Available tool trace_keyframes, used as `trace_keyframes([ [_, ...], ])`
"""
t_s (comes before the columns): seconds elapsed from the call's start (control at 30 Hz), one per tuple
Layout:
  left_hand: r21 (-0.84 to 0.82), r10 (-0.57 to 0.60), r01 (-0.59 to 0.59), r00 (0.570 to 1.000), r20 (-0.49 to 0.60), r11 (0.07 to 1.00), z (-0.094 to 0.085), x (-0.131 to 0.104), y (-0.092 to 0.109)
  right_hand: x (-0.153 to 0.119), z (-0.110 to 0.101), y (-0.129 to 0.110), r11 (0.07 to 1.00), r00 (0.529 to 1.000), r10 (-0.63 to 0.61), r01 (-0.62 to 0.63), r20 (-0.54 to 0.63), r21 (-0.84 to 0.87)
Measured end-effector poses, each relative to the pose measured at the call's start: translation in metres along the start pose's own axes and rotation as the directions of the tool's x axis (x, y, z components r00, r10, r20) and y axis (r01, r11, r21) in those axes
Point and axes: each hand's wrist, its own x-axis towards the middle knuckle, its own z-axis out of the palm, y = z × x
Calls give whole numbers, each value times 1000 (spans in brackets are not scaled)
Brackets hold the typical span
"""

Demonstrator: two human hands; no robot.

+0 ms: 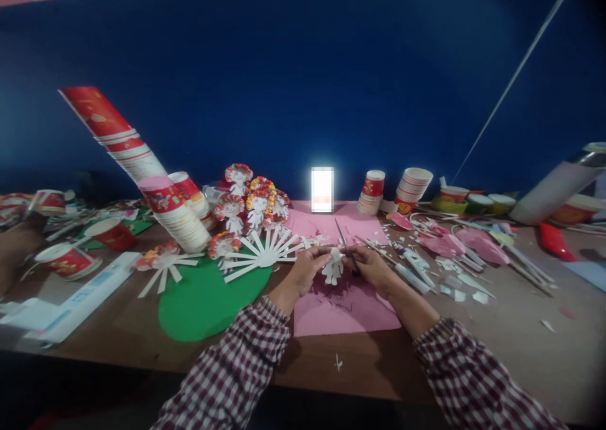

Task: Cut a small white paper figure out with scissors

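My left hand (pixel 310 267) pinches a small white paper doll cutout (pixel 333 269) by its upper part, above the pink sheet (pixel 350 319). Closed around the handles of a pair of scissors, my right hand (pixel 372 267) is just beside the cutout. The dark scissors (pixel 341 234) point away from me, their handles mostly hidden by my fingers. Dark scraps lie on the pink sheet under my hands. Left of them, a white fan of paper strips (pixel 265 253) overlaps a green paper disc (pixel 203 300).
Paper dolls with flowery edges (pixel 258 208) stand behind the fan. Leaning stacked cups (pixel 175 212) rise at left; shorter cup stacks (pixel 411 187) stand at the back. Paper scraps and pink pieces (pixel 483 247) cover the right. Another person's blurred hand (pixel 19 247) is at far left.
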Motion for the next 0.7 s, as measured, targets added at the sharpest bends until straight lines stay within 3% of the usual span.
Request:
trace_keyframes([
  [0.37, 3, 17, -17, 1000, -7, 1000, 2, 0, 1, -3, 3, -3, 998, 998, -57, 57, 7, -13],
  [0.7, 29, 36, -36, 999, 12, 999, 0, 1, -1, -5, 6, -6, 999, 999, -20, 21, -33, 30],
])
